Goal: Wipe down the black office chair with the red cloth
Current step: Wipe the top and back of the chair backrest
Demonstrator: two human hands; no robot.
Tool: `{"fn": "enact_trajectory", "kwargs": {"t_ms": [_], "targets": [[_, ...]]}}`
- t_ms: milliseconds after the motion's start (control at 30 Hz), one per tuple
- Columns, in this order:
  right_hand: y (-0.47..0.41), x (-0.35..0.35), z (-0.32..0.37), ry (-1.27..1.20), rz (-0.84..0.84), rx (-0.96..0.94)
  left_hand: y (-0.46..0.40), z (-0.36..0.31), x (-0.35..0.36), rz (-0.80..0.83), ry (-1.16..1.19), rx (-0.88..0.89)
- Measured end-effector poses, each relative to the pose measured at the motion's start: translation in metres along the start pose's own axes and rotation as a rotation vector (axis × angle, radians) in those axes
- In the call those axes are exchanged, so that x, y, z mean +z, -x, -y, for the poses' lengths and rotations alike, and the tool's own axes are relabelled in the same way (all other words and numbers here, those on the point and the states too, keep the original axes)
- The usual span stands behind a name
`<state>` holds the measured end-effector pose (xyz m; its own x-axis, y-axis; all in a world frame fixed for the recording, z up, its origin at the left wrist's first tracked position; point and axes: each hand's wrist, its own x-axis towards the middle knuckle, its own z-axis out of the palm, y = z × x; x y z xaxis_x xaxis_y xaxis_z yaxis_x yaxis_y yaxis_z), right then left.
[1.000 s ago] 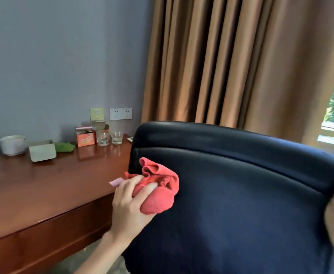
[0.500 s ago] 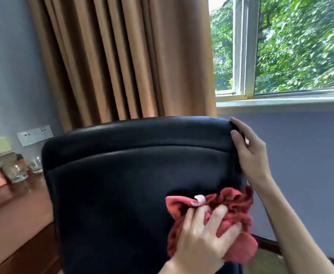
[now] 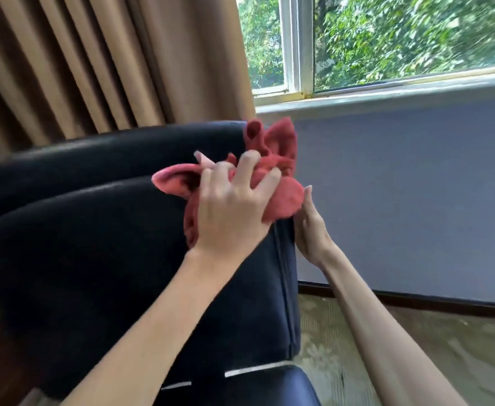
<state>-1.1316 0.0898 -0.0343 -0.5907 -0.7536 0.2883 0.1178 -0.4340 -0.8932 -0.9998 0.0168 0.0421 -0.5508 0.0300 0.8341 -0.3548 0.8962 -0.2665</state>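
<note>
I have my left hand [image 3: 234,212] bunched around the red cloth [image 3: 272,168], fingers spread and curled into it so the wad presses flat against the upper right corner of the black office chair [image 3: 99,259] backrest, where I judge the wiping stroke is working. My right hand [image 3: 309,227] lies with straight fingers along the backrest's right edge, likely bracing the chair so it won't swivel under the pressure.

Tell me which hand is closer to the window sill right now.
Right. The right hand rests on the chair back's side edge, on the side toward the window sill; the left hand grips the red cloth farther in on the chair back.
</note>
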Motion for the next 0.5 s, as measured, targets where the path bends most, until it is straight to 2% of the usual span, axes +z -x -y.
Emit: {"fn": "enact_trajectory", "kwargs": {"t_ms": [100,133,233,300,367,500], "targets": [[0.004,0.01,-0.003,-0.104,-0.043,0.009,0.111,-0.037,0.02,0.02,0.102,0.086],[0.005,0.013,-0.005,-0.068,-0.07,-0.033,0.151,-0.045,0.025,0.05,0.119,0.113],[0.011,0.025,-0.014,0.276,-0.198,-0.219,0.232,-0.045,0.033,0.124,0.147,0.128],[0.018,0.036,-0.025,0.413,-0.284,-0.284,0.23,-0.024,0.027,0.097,0.185,0.103],[0.025,0.044,-0.038,0.556,-0.359,-0.323,0.187,0.008,0.011,0.05,0.196,0.027],[0.032,0.045,-0.054,0.672,-0.406,-0.32,0.088,0.084,-0.026,-0.097,0.177,-0.3]]}}
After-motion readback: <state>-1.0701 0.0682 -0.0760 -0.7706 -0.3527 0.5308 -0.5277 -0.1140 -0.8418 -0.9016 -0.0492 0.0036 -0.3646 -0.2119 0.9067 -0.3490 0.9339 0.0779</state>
